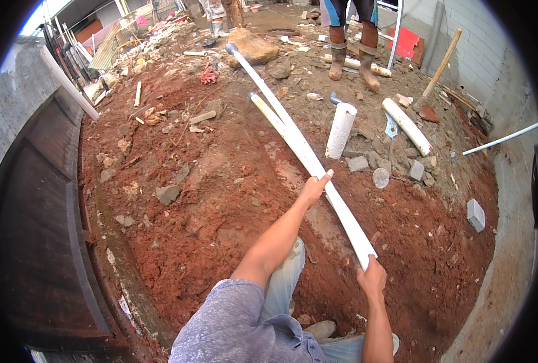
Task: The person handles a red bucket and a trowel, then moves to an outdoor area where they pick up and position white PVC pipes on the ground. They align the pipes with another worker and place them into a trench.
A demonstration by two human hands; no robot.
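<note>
A long white plastic pipe [345, 219] runs slantwise from near my body to the far middle, with a grey fitting [231, 48] on its far end. My left hand [315, 190] is closed around its middle, thumb along the top. At the pipe's near end, my right hand [372, 277] grips the rim. A second, dirtier white pipe [276, 121] with a grey end runs under and beside it towards my left hand. I cannot tell whether that hand also touches this one.
A short upright white pipe [341, 130] and a lying one [407, 127] are right of centre, among grey blocks [358, 164]. A person in boots [336, 63] stands beyond, near a ladder [396, 33]. A concrete wall [484, 290] bounds the right, a dark metal panel [39, 230] the left.
</note>
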